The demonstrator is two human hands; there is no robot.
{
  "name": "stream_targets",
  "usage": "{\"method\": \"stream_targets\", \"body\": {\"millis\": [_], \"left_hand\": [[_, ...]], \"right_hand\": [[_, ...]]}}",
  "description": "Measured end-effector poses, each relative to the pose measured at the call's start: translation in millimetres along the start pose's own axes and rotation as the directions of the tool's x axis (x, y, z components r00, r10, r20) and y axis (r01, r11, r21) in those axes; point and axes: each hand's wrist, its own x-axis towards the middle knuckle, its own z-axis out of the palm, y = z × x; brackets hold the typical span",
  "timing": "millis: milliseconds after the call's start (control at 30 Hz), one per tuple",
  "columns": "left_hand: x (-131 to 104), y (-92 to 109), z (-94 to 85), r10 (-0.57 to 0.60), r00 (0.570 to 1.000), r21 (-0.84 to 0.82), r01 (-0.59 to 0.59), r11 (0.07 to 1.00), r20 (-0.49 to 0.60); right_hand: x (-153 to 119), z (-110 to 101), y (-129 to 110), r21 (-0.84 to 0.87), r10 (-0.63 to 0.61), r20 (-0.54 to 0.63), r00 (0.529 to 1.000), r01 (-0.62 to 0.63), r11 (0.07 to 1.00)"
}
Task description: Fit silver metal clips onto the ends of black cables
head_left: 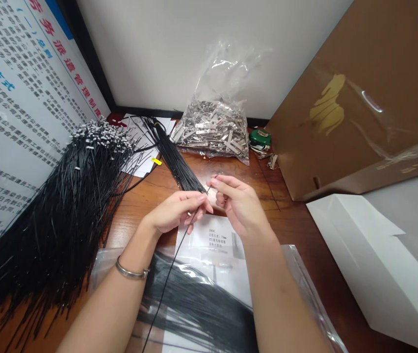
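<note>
Near the middle of the view, my left hand [179, 211] pinches a thin black wire [169, 274], whose long end hangs down toward the bottom edge. Just to its right, my right hand [236, 201] is closed in a pinch at the upper end of the wire, close to my left fingertips. What else the right fingertips may hold is too small to tell. Behind both hands lies a tied bundle of black wires [175, 159]. Beneath my wrists are a printed paper sheet [212, 238] and a clear plastic bag of black wires [201, 304].
A large pile of black wires with white ends [69, 211] fills the left side. At the back stand a clear bag of metal clips [214, 127] and a green tape measure [260, 138]. A brown box [371, 108] and a white box [371, 260] border the right.
</note>
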Motion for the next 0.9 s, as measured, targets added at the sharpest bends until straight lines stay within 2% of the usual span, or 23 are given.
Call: {"method": "stream_targets", "body": {"millis": [100, 233, 367, 467, 567, 767, 900], "left_hand": [[1.6, 1.2, 0.6, -0.013, 1.0, -0.015, 0.013, 1.0, -0.026], [2.7, -0.1, 0.9, -0.033, 0.999, 0.075, 0.036, 0.997, -0.041], [6.1, -4.5, 1.7, 0.071, 0.986, 0.104, -0.055, 0.993, -0.151], [9.2, -6.6, 2.0, 0.164, 0.952, 0.056, -0.155, 0.986, -0.258], [10.7, -6.6, 2.2, 0.2, 0.928, 0.07, -0.187, 0.98, -0.315], [9.0, -3.9, 5.1, 0.197, 0.927, 0.067, -0.186, 0.98, -0.318], [7.7, -2.1, 5.9, 0.2, 0.941, 0.076, -0.187, 0.979, -0.272]], "right_hand": [[-2.5, 1.2, 1.1, -0.058, 0.094, 0.107, 0.99, -0.088, 0.994], [-3.0, -0.3, 0.3, -0.058, 0.128, 0.149, 0.981, -0.12, 0.991], [-2.4, -1.0, 0.1, -0.117, 0.136, 0.122, 0.983, -0.122, 0.986], [-1.9, -1.2, 0.6, -0.171, 0.113, 0.115, 0.987, -0.093, 0.981], [-1.9, -1.0, 1.3, -0.18, 0.103, 0.136, 0.985, -0.078, 0.981], [-3.9, 1.9, 1.8, -0.212, 0.058, 0.145, 0.988, -0.026, 0.977], [-3.2, 1.2, 1.2, -0.154, 0.07, 0.139, 0.988, -0.048, 0.987]]}}
